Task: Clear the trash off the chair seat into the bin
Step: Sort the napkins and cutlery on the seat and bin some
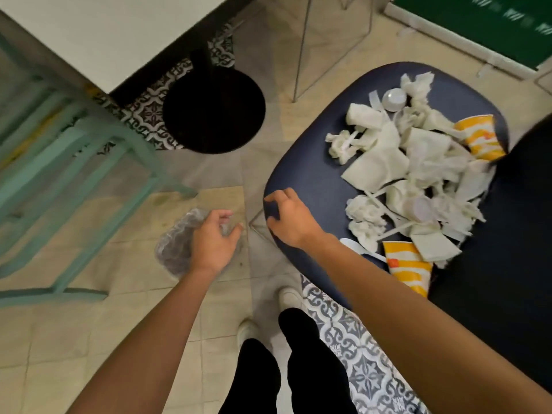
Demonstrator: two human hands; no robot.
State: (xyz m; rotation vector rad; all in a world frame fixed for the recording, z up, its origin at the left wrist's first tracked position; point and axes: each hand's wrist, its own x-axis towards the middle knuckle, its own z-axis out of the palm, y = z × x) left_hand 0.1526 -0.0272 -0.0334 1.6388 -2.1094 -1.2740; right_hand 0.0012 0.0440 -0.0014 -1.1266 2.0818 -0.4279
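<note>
A dark blue chair seat (313, 162) at the right carries a pile of trash (388, 162): crumpled white napkins, clear plastic cups and plastic cutlery. One orange-and-white paper cup (478, 138) lies at the pile's far side and another (409, 270) at its near side. My right hand (289, 219) grips the seat's front-left edge, fingers curled over the rim, apart from the trash. Left of the chair and above the floor, my left hand (213, 243) has its fingers closed on a crumpled clear plastic bag (176, 246).
A black round pedestal base (213, 112) stands on the floor under a white table (89, 31) at the upper left. A teal metal chair frame (59, 162) fills the left side. My feet in white shoes (289, 297) stand just below the chair.
</note>
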